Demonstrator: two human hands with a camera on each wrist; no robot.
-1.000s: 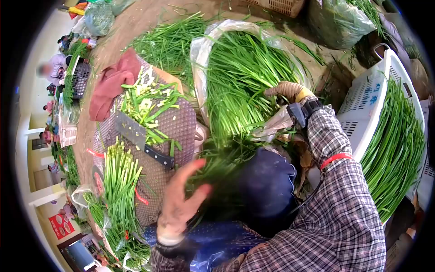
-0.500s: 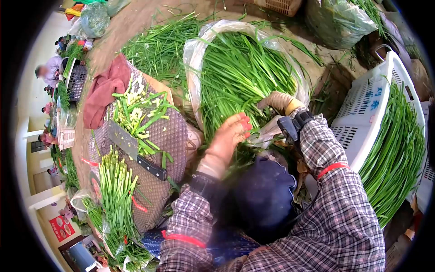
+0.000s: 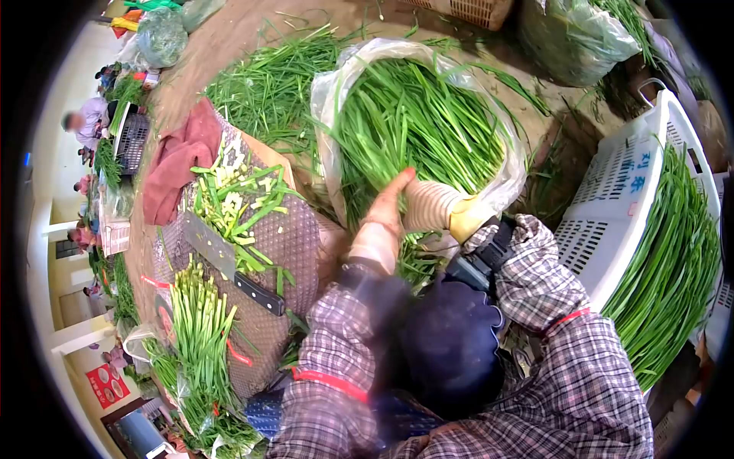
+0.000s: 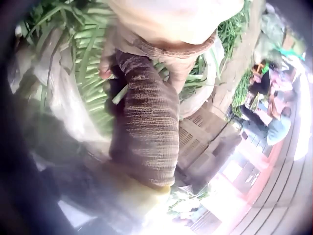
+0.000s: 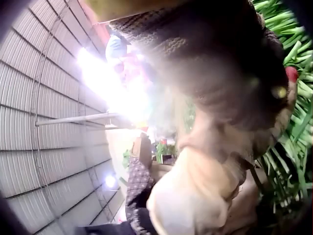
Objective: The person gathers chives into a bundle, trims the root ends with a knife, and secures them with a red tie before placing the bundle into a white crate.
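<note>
Compared with half a second ago, the hands are now meeting: the gloved right hand (image 3: 434,207) is sitting lower and further left, away from the right rim of the plastic bag (image 3: 514,153), and the bare left hand (image 3: 388,205), whose fingers were spreading separately over the greens, is now lying directly beside it. The garlic chives (image 3: 432,126) are staying inside the bag, fanning from its near edge toward its far rim, and both hands are resting over that near edge. The left forearm is rising from below, with the hand pointing up and slightly right; the right wrist is bending inward, its ribbed glove pointing left. In the left wrist view, left-hand digits are showing on either side of the glove; whether they are gripping it, I cannot tell. The right fingers are hiding, so I cannot tell whether they are holding chives. The cleaver (image 3: 218,249) is still lying on the patterned mat (image 3: 294,237), its handle pointing toward the mat's near right edge, with the chopped stems (image 3: 238,200) lying beyond the blade.
</note>
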